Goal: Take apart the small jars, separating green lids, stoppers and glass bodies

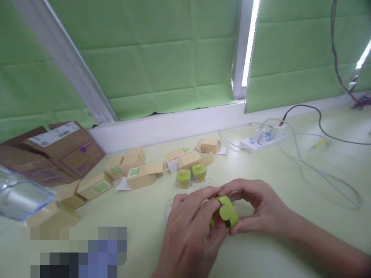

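Head view: before me, over a pale yellow-green table (pixel 139 210), a person's left hand (pixel 191 227) and right hand (pixel 265 208) both grip a glossy, curved lime-green plastic piece (pixel 228 212). Just beyond stand two small square clear containers with green lids (pixel 184 178), near tan cardboard boxes (pixel 145 174).

Pale yellow-green desk (pixel 133 212); bears small tan cartons (pixel 95 187), some with flaps (pixel 154 168) open; two green-lidded clear containers (pixel 183 179), side by side; brown cardboard box (pixel 74 152); white power strip (pixel 265 143); white cable (pixel 296 140); black cable (pixel 344 140).
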Available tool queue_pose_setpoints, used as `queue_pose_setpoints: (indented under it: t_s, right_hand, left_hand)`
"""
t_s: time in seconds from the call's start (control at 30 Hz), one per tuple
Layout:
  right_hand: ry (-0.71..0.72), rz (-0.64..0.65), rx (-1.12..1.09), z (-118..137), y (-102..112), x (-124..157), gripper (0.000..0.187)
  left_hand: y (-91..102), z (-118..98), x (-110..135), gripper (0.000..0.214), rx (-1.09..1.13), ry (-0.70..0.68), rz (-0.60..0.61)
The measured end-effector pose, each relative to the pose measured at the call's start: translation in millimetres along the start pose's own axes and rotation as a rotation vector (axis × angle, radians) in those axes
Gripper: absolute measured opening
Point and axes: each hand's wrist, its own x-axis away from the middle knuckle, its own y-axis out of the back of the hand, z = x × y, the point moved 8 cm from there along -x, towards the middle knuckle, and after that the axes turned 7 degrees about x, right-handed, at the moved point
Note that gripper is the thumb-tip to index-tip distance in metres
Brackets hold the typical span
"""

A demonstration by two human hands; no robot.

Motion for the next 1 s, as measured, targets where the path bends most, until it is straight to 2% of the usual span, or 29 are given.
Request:
queue_pose_setpoints:
  t_s: [0.13, 0.27, 0.43, 0.57, 0.63, 0.7, 0.77, 0.87, 0.93, 1.0]
  right_hand:
    - [0.009, -0.05, 0.027, 3.0, 2.3, -1.9, 0.052]
    - [0.013, -0.088, 0.003, 1.7, 2.7, -2.5, 0.053]
    - [0.021, -0.071, -0.026, 2.0, -1.0, -2.1, 0.056]
    - [0.027, -0.047, -0.031, 7.1, -2.7, -3.6, 0.056]
    - [0.019, -0.061, -0.071, 7.1, 2.1, -5.0, 0.057]
    - [-0.001, -0.133, -0.13, 2.6, 14.6, -6.3, 0.055]
    - [-0.017, -0.243, -0.175, -5.2, 32.1, -6.8, 0.048]
    - [-0.024, -0.366, -0.218, -17.9, 51.6, -7.3, 0.031]
    - [-0.041, -0.385, -0.239, -25.4, 53.6, -8.1, 0.027]
    - [-0.064, -0.35, -0.238, -29.0, 47.6, -9.3, 0.031]
  left_hand:
    - [5.3, -1.0, -0.3, 0.02, -0.04, -0.02, -0.072]
    - [6.4, 6.1, 1.9, 0.02, -0.035, -0.011, -0.082]
    - [-1.5, 15.0, 5.8, 0.026, -0.02, 0.037, 0.05]
    - [3.5, 12.5, 5.1, 0.026, 0.0, 0.052, 0.045]
    - [9.3, 11.3, 2.1, 0.025, -0.006, 0.049, 0.026]
    - [16.8, 14.6, -1.6, 0.022, -0.013, 0.067, -0.007]
    - [24.0, 24.8, -4.4, 0.018, 0.0, 0.135, -0.051]
    - [27.1, 48.1, -3.1, 0.008, 0.102, 0.32, -0.094]
    - [22.0, 60.8, 0.2, 0.003, 0.203, 0.444, -0.075]
    - [16.3, 67.8, 3.0, 0.005, 0.302, 0.54, -0.055]
